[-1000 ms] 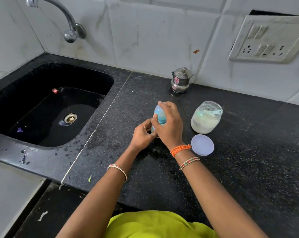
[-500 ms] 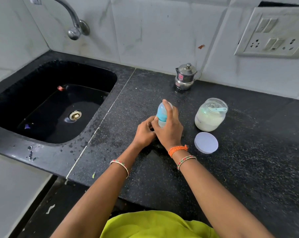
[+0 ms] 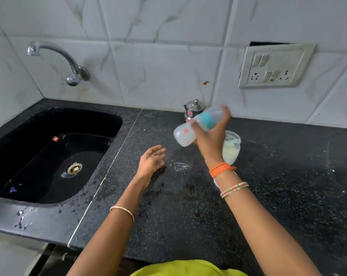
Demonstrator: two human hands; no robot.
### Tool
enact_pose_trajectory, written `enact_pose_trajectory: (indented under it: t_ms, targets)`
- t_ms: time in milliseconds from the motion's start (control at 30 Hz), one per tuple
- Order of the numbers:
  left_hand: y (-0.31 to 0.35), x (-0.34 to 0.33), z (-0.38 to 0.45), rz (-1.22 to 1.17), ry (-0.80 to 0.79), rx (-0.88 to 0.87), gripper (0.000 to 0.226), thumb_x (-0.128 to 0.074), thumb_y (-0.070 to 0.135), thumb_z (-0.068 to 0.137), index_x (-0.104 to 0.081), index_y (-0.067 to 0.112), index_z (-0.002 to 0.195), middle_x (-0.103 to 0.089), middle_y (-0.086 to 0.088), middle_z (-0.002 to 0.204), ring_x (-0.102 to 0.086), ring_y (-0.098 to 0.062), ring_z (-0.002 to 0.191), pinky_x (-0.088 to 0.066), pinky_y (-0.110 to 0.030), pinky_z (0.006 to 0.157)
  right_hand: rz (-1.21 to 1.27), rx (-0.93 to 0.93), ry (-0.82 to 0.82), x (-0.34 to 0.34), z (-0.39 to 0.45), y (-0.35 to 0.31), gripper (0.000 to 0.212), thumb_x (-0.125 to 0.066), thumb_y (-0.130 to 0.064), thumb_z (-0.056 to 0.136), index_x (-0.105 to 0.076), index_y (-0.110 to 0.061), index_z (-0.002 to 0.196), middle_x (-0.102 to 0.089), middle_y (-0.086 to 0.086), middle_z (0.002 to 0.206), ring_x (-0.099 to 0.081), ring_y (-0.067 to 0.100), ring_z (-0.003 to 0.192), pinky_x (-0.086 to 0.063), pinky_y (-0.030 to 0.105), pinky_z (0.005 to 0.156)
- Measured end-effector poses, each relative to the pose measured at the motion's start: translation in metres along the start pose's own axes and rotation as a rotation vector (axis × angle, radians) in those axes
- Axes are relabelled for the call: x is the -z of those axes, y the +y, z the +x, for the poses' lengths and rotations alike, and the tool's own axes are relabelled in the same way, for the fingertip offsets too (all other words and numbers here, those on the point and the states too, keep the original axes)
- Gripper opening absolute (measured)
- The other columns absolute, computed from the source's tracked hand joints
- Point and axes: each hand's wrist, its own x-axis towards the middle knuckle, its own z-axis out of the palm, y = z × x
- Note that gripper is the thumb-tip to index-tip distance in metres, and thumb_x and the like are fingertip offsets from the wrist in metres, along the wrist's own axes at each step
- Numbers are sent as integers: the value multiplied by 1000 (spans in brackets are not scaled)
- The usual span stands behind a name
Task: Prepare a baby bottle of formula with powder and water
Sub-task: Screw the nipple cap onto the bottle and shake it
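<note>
My right hand [image 3: 210, 136] grips the baby bottle [image 3: 196, 125] in the air above the black counter [image 3: 188, 206], tilted almost flat, in front of the powder jar [image 3: 231, 150]. My left hand [image 3: 151, 159] is open, holding nothing.

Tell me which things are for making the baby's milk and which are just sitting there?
For the milk:
- baby bottle, lifted and tilted in the right hand
- jar of powder, open, scoop inside
- left hand, empty

Just sitting there:
- small steel pot by the wall
- sink
- tap
- wall sockets
</note>
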Motion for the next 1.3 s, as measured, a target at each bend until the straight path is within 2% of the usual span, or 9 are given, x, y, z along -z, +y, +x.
enact_pose_trajectory:
  t_ms: [100,200,367,467,667,800,967,1100,1300]
  targets:
    - [27,-4,11,-92,6,-53,30,-48,1,90,-61,14,114,-72,1,105,-66,-16,97,-55,-33,77,57,284,142,10,9,-20,84,-78,-22,74,-25,-18,139,-40,-5,136,-50,1,115,-46,20,96]
    - [55,-17,16,-84,-31,-82,29,-47,2,91,-62,13,112,-72,-1,101,-67,-19,91,-55,-34,71,-131,241,-300,15,18,-30,84,-84,-19,65,-37,-25,134,-49,-22,121,-54,-8,100,-51,22,84]
    - [81,-30,16,-155,-99,-114,28,-48,0,91,-63,11,112,-73,-2,97,-69,-16,80,-58,-33,67,317,285,88,12,40,-47,80,-79,-9,73,-30,-25,134,-43,-8,136,-58,11,110,-57,40,83]
    - [91,-35,9,-119,-178,-95,30,-49,8,92,-56,6,121,-70,-9,105,-65,-24,89,-55,-41,78,70,320,-245,15,37,-41,84,-84,-18,67,-36,-29,135,-47,-16,130,-59,13,105,-57,31,78]
    - [109,-51,-15,-174,-542,20,48,-44,41,95,-51,8,129,-63,-17,113,-64,-31,96,-57,-40,76,240,178,-409,21,53,-49,80,-78,-20,69,-36,-37,135,-52,0,119,-63,12,89,-57,34,71]
    - [111,-59,-21,-273,-479,-47,60,-60,32,83,-46,0,132,-58,-22,118,-59,-29,98,-59,-32,79,182,119,-559,20,58,-51,82,-68,-14,80,-22,-41,141,-47,4,130,-65,16,101,-57,33,77]
    - [106,-65,-22,-408,-430,-74,42,-64,18,76,-55,7,116,-66,-15,108,-66,-29,93,-59,-34,75,49,73,-539,11,66,-64,56,-52,-46,84,-28,-47,134,-52,-10,109,-66,2,89,-56,23,62]
    - [107,-70,-21,-474,-403,-142,37,-66,12,76,-53,9,110,-63,-16,111,-69,-26,88,-60,-35,74,13,101,-523,13,67,-70,76,-63,-45,83,-13,-51,141,-56,-1,113,-68,0,87,-56,23,58]
    - [105,-64,-20,-372,-518,-187,80,-90,28,54,-49,11,121,-57,-10,123,-61,-27,109,-54,-42,91,-225,366,-407,5,58,-80,102,-82,-26,69,-16,-37,146,-44,-44,114,-61,-11,88,-58,25,71]
